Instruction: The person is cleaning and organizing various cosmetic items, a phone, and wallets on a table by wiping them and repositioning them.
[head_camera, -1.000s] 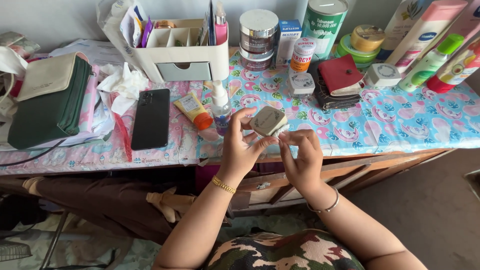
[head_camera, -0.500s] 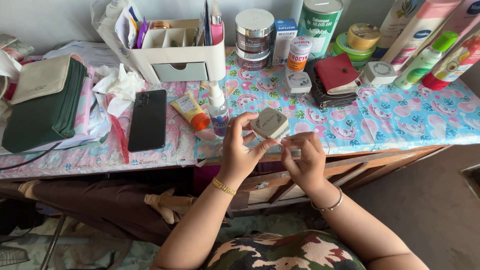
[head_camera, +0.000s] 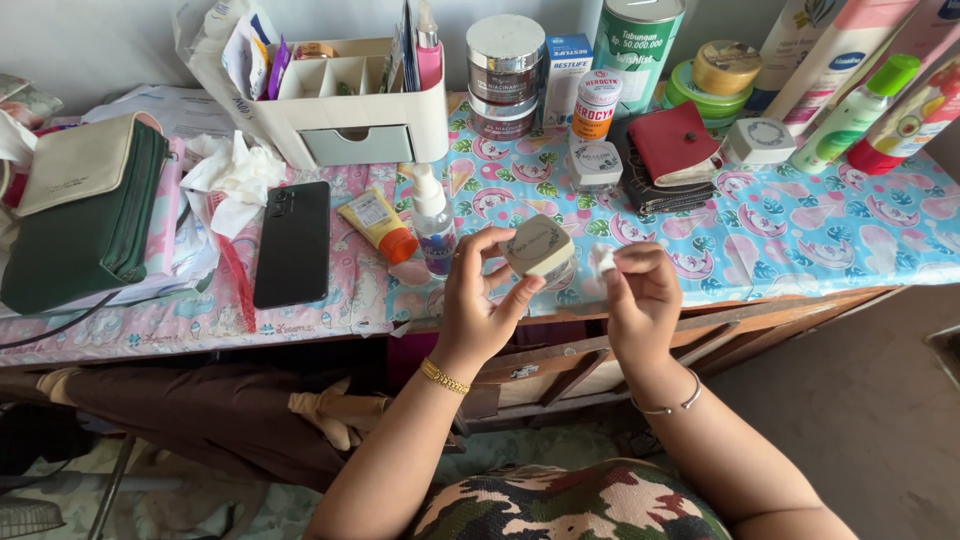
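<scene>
Head view: your left hand (head_camera: 480, 300) is closed around a small cream jar (head_camera: 538, 250) at the centre of the frame, thumb and fingers gripping its sides, held up over the near edge of the table (head_camera: 800, 240). A second ago both hands were close together at the jar; now your right hand (head_camera: 640, 295) has drawn off to the right and stands just beside the jar, not touching it. Its fingertips are pinched together on a small white bit (head_camera: 603, 260), too small to tell what. I judge that you have taken something off or out of the jar, so the jar work has moved to the right hand.

Just behind the jar stand a spray bottle (head_camera: 434, 218) and a tube (head_camera: 380, 225); a black phone (head_camera: 293, 243) lies left of centre, a red wallet (head_camera: 675, 145) upper right.
</scene>
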